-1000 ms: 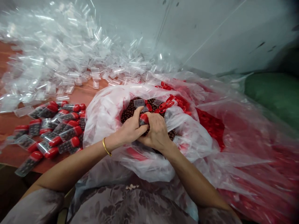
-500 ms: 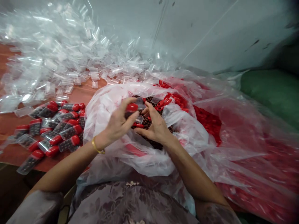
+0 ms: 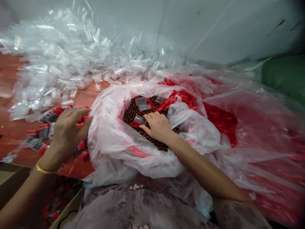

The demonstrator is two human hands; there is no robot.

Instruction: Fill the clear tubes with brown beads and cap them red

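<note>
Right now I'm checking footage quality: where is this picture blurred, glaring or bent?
Head view: the left hand over the red-capped filled clear tubes is smeared by motion; the right hand on the brown beads in the clear plastic bag is sharper; the heap of empty clear tubes glints with glare; edges bow and soften, as at the green sack.

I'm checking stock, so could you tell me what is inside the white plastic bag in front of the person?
The white plastic bag holds small brown beads, loose red caps and clear empty containers. The right hand rests on the beads; anything deeper is covered.
</note>
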